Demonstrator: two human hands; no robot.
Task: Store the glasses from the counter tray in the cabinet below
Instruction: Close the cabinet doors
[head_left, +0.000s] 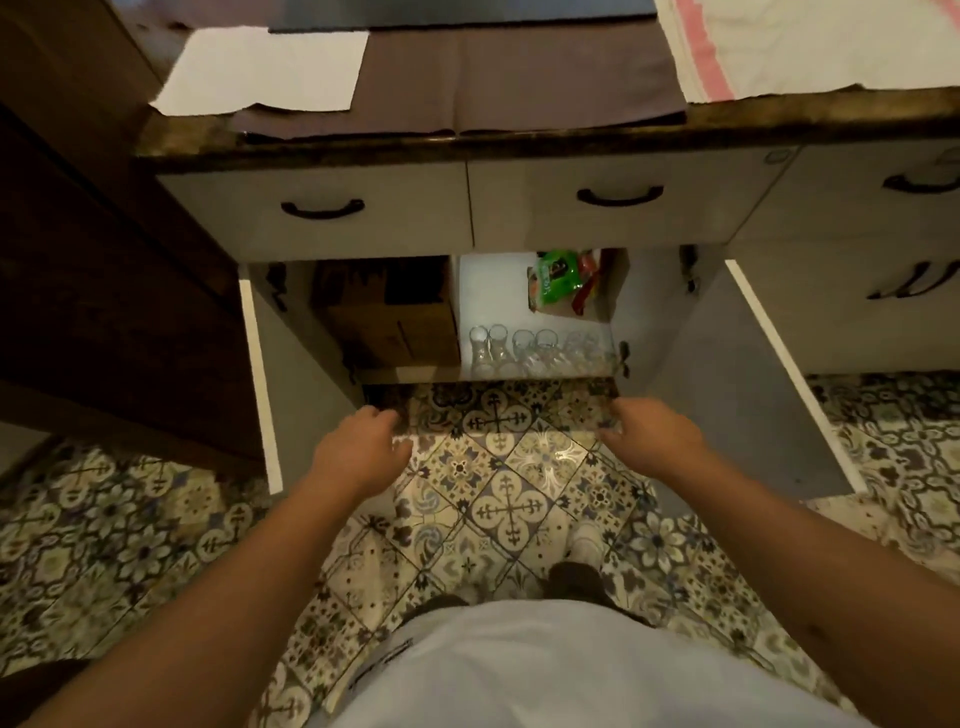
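Observation:
Several clear drinking glasses (540, 351) stand in rows at the front of the white shelf (493, 291) in the open lower cabinet. Just in front of it, low over the floor, a flat see-through tray (498, 410) shows the tiles through it. My left hand (358, 447) curls around the tray's left end. My right hand (654, 436) curls around its right end. No glasses show on the tray.
Both cabinet doors stand wide open, the left door (260, 379) and the right door (769, 374). A cardboard box (395, 322) fills the cabinet's left half, with green and red packets (561, 280) at the back. Drawers (322, 213) and the counter edge (467, 145) lie above.

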